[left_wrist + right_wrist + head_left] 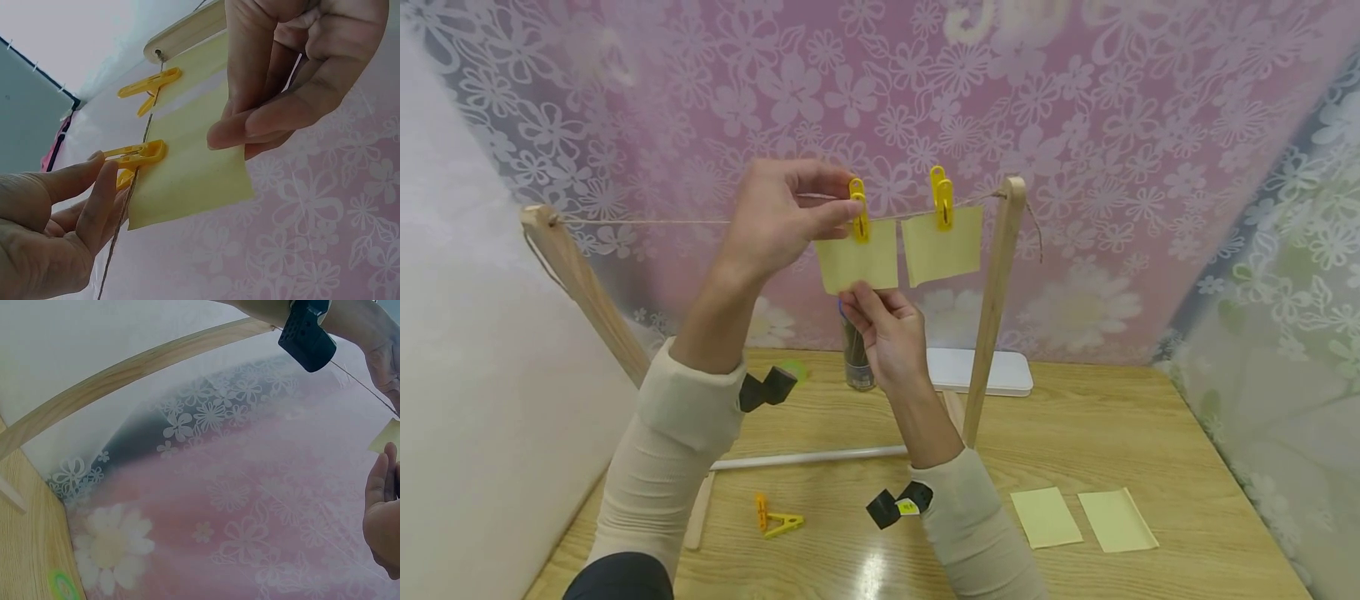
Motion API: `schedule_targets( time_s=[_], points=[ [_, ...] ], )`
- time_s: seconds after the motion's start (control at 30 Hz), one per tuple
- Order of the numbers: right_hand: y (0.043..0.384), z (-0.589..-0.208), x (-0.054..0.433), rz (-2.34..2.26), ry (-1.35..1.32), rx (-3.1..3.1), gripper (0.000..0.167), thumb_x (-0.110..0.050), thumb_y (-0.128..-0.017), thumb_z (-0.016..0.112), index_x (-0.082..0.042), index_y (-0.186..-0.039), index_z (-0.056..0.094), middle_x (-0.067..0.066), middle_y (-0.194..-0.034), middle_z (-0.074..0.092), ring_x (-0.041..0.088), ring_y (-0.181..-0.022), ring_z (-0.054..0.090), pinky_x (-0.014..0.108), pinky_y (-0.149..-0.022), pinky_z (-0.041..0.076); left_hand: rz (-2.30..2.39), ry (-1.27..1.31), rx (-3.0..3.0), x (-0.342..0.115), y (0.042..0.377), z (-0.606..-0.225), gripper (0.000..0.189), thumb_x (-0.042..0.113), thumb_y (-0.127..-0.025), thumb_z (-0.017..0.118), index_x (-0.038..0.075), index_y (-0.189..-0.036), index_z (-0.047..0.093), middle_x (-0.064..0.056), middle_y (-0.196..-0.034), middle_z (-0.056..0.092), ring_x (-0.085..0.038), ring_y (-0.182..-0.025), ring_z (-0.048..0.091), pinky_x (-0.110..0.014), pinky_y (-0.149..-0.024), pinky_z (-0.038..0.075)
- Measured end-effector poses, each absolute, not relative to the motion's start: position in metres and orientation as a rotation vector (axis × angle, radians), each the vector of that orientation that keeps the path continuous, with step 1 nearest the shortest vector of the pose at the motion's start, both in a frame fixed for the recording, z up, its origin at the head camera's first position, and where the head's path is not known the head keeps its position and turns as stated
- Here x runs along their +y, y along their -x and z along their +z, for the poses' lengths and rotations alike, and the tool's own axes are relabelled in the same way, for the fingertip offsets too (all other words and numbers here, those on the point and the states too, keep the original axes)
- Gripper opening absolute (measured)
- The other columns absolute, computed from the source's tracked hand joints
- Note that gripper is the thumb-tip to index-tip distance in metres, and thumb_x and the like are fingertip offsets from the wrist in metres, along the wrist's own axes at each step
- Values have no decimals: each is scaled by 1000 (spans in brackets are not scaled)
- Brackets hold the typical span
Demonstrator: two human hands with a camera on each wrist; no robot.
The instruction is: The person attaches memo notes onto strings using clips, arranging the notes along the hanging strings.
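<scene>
My left hand (771, 217) pinches a yellow clothespin (860, 218) between thumb and fingers. The clothespin sits over a thin string (647, 222) and the top edge of a yellow paper sheet (857, 265). Below, my right hand (891, 337) pinches the lower edge of that sheet between thumb and fingers. To its right hangs a second yellow sheet (946, 250), clipped to the string by another yellow clothespin (943, 200). The left wrist view shows the held clothespin (147, 153) lying across string and paper.
Two wooden posts (996, 308) carry the string, joined low down by a white rod (808, 457). On the table lie two yellow sheets (1047, 517), an orange clothespin (762, 512) and a yellow one (784, 524). Behind stand a pen cup (857, 367) and a white case (992, 372).
</scene>
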State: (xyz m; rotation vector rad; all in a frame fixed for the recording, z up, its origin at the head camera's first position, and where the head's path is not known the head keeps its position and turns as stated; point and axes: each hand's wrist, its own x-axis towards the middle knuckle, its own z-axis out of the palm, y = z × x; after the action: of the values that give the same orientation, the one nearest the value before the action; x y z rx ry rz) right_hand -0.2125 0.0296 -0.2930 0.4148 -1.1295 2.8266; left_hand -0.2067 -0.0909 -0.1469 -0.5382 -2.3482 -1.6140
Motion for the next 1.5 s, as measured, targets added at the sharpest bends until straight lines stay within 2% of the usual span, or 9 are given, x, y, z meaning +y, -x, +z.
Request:
schedule_targets(
  time_s=[0.4, 0.67, 0.77, 0.83, 0.93, 1.03, 1.17, 1.3, 1.5],
  points=[
    [211, -295, 31, 2832, -431, -1139, 27, 5, -95, 50, -9, -82, 69, 0, -78, 71, 9, -76, 70, 20, -77, 56, -1646, 546, -2330, -88, 206, -148, 34, 5, -83, 71, -5, -115, 64, -19, -115, 66, -26, -101, 68, -27, -71, 58],
    [211, -300, 41, 2800, -493, -1275, 23, 2, -95, 51, -10, -86, 69, 1, -84, 71, 9, -81, 69, 21, -81, 56, -1639, 575, -2310, -95, 202, -149, 43, 10, -84, 72, -2, -123, 60, -16, -126, 62, -23, -110, 65, -29, -77, 58],
    [211, -306, 51, 2753, -494, -1388, 15, -2, -94, 55, -8, -92, 68, 3, -90, 71, 11, -85, 69, 22, -85, 55, -1587, 586, -2268, -99, 198, -151, 45, 13, -83, 73, -1, -124, 60, -15, -126, 63, -21, -112, 64, -28, -81, 57],
    [208, -312, 60, 2670, -480, -1536, 11, -7, -93, 59, -4, -101, 67, 4, -95, 70, 11, -88, 69, 24, -87, 54, -1530, 593, -2213, -103, 193, -154, 44, 13, -82, 75, -1, -122, 61, -14, -124, 64, -19, -112, 64, -28, -86, 55],
    [201, -322, 77, 2515, -480, -1768, 30, -12, -90, 65, 4, -115, 62, 5, -101, 69, 12, -89, 69, 27, -89, 54, -1482, 615, -2101, -108, 184, -160, 39, 10, -81, 75, 0, -117, 64, -12, -120, 66, -16, -110, 65, -26, -90, 53],
    [191, -331, 97, 2374, -523, -1940, 38, -13, -89, 67, 9, -119, 58, 1, -101, 70, 11, -89, 69, 28, -88, 55, -1530, 662, -1989, -114, 173, -171, 35, 1, -80, 73, -3, -114, 65, -14, -116, 68, -15, -106, 66, -26, -86, 55],
    [174, -342, 130, 2230, -666, -2031, 34, -6, -89, 65, 11, -117, 58, -5, -101, 70, 10, -90, 69, 26, -84, 56, -1595, 722, -1961, -123, 162, -195, 34, -8, -77, 72, -5, -111, 66, -14, -111, 69, -14, -100, 68, -27, -79, 57],
    [160, -357, 169, 2077, -720, -2108, 34, 0, -88, 64, 13, -118, 56, -5, -105, 69, 9, -90, 69, 21, -81, 55, -1570, 739, -2095, -137, 154, -224, 34, -2, -79, 73, -2, -112, 66, -11, -110, 70, -9, -99, 68, -25, -79, 57],
    [150, -381, 219, 1888, -608, -2307, 34, -1, -90, 62, 9, -122, 56, -5, -110, 67, 5, -94, 67, 19, -81, 55, -1561, 670, -2341, -157, 155, -274, 35, 11, -84, 72, 4, -117, 65, -13, -115, 68, -3, -98, 66, -22, -81, 55]
  ],
)
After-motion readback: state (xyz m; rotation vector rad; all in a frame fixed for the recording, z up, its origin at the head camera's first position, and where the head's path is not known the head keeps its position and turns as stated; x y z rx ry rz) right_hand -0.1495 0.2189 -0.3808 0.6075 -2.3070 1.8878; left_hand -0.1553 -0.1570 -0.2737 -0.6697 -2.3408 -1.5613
